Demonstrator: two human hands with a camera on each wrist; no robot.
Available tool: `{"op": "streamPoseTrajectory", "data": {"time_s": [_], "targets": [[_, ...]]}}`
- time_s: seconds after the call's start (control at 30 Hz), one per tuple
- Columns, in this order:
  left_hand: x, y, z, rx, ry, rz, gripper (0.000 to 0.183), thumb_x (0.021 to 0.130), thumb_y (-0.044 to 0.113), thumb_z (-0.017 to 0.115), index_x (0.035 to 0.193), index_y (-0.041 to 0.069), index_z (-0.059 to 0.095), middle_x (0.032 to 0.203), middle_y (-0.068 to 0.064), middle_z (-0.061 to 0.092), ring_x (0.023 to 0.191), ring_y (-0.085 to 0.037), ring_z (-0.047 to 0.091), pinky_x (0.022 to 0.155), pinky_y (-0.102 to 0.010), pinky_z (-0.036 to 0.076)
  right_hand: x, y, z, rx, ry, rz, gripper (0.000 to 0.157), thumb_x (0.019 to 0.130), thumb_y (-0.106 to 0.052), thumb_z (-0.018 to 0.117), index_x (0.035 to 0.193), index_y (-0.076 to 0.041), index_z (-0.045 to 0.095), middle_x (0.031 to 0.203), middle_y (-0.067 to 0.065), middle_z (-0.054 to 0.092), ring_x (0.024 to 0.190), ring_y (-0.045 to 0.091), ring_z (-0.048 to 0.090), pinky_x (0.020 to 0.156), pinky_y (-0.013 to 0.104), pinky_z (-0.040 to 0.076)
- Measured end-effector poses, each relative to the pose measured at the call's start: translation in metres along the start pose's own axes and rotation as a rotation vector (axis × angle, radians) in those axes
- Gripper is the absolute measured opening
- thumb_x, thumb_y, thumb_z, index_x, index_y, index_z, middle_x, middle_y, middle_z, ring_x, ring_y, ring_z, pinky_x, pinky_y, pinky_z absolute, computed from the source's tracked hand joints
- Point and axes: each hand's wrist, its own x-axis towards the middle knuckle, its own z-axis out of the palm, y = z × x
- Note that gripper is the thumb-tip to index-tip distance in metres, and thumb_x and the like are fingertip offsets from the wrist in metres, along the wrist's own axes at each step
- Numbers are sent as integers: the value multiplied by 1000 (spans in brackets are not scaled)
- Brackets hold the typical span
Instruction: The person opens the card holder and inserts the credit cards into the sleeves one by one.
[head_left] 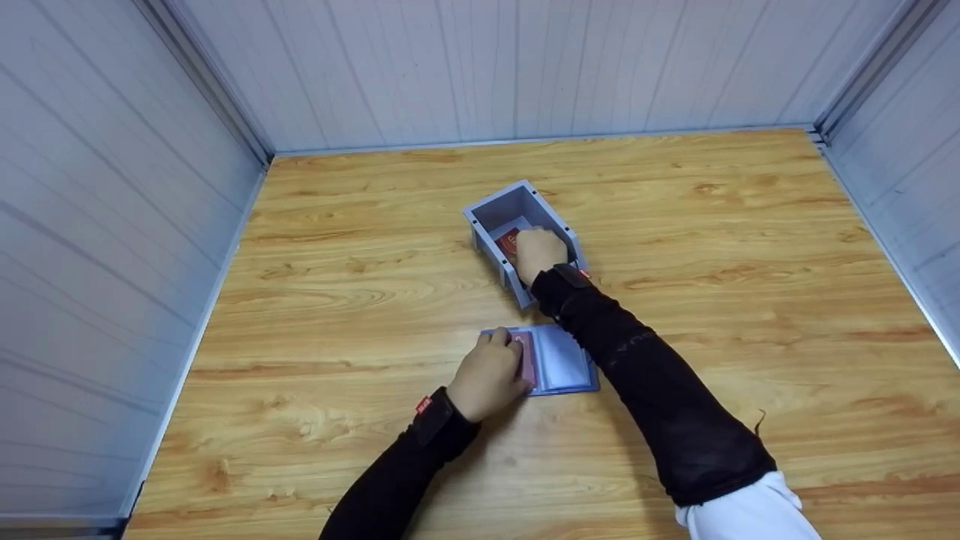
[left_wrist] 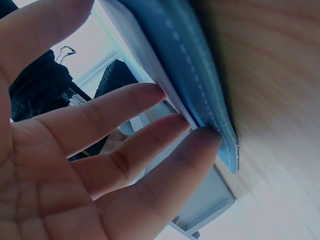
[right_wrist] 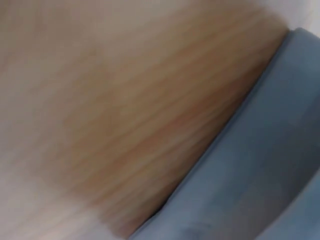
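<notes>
A blue folding holder (head_left: 564,360) lies spread open on the table, with a clear pocket on its right half. On its left half a reddish booklet (head_left: 527,356) shows past my left hand (head_left: 487,375). That hand rests over this half, and its nearly straight fingers (left_wrist: 165,160) touch the stitched blue edge (left_wrist: 187,65) in the left wrist view. My right hand (head_left: 541,251) reaches down into a grey bin (head_left: 487,206), beside a dark red booklet (head_left: 508,244) with gold print. Its fingertips are hidden, so I cannot tell whether they grip anything.
The wood-grain table (head_left: 337,285) is bounded by pale panel walls (head_left: 480,75) at the back and both sides. The bin's low front end faces the holder. My right forearm (head_left: 645,375) passes over the holder's right edge.
</notes>
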Motion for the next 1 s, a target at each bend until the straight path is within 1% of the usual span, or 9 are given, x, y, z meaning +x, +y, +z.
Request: {"op": "streamPoseTrajectory", "data": {"time_s": [0.13,0.2,0.27,0.33,0.47,0.6,0.77,0.9,1.0], "targets": [[0,0,-1,-6,-3,0,34,73,27,80,93,2,68,98,-14,61,90,-32,57,78,-39,55,-2,1,0,0,11,-10,41,88,-30,70,117,-2,64,113,21,62,102,38,65,83,51,57],[0,0,0,-3,0,3,33,73,28,80,92,3,68,97,-14,61,90,-32,57,78,-39,55,-3,1,0,15,32,-19,45,87,-29,73,119,-1,60,114,21,60,101,39,65,81,51,57],[0,0,0,2,2,6,33,73,28,81,90,4,67,96,-13,60,90,-32,57,78,-39,54,-3,2,0,34,52,-26,43,87,-24,72,120,0,57,114,21,58,99,40,65,79,51,58],[1,1,0,3,-1,5,34,72,29,81,90,4,67,96,-13,60,90,-32,57,78,-39,54,-4,2,-1,41,69,-37,36,90,-17,67,119,1,56,113,22,58,96,41,66,78,50,58],[1,1,0,2,-10,-5,36,73,30,81,92,3,68,97,-13,60,90,-32,57,79,-40,54,-5,1,-7,18,82,-62,26,92,-7,57,117,1,57,109,21,61,95,38,66,77,49,58],[1,1,-1,2,-11,-11,39,72,30,82,95,2,68,98,-14,60,90,-32,57,78,-40,55,-7,1,-15,13,80,-80,25,91,-8,60,115,1,61,107,19,65,97,35,66,79,47,57],[1,0,0,1,-5,-4,41,72,31,82,97,1,69,98,-14,61,90,-33,57,78,-41,55,-12,3,-23,94,89,-103,24,92,-7,55,112,1,66,102,19,69,97,34,67,82,46,56],[1,0,0,-8,-2,-2,39,72,30,82,94,2,68,97,-14,61,89,-32,57,77,-41,54,-17,7,-30,152,94,-139,23,93,-7,52,108,2,67,102,21,68,97,34,66,83,46,55],[1,-1,0,-12,-7,-4,38,71,30,82,94,2,68,97,-14,60,89,-32,57,78,-41,54,-22,9,-38,193,96,-158,24,94,-8,53,111,2,67,106,20,68,100,34,66,86,45,54]]}}
